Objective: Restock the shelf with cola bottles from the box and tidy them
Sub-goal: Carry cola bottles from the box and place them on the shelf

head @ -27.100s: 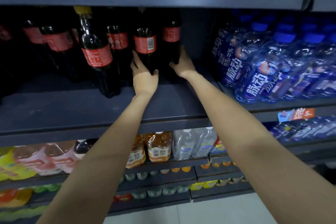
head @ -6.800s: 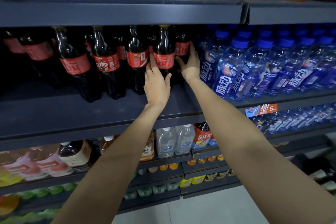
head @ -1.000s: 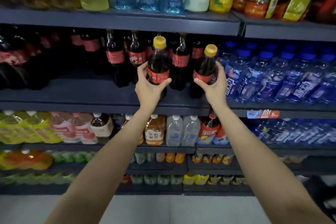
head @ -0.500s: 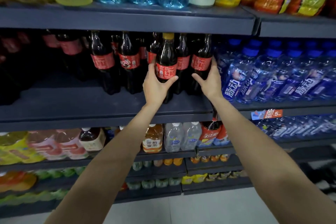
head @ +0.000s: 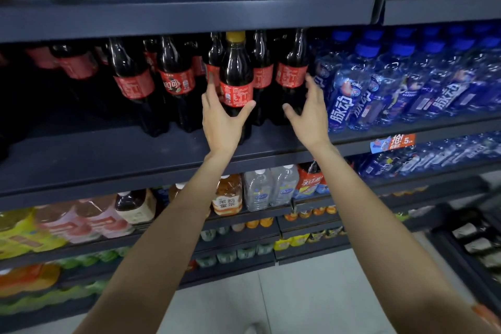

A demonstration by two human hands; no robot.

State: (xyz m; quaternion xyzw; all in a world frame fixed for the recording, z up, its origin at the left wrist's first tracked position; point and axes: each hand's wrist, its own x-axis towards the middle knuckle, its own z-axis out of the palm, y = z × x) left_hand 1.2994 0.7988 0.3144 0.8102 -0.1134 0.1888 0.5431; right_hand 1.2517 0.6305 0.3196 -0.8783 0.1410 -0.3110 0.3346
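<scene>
The dark shelf (head: 108, 149) is seen w/ approx. nine cola bottles (head: 173, 81) stood upright at centre; rear ones are too dim for an exact count. Blue-capped water bottles (head: 349, 89) are packed just beside them, right. One yellow-capped cola bottle (head: 236, 84) is stood at front. It is cupped by the left hand (head: 222, 119), fingers apart, thumb at the label. The right hand (head: 309, 114) is held open, fingers spread, just beside the rightmost cola bottle (head: 291, 76); contact can't be told.

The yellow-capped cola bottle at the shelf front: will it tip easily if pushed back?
The cola bottle is tall and narrow, so a high push may tip it. It looks full, probably heavy. The left hand sits low, which likely helps.
</scene>
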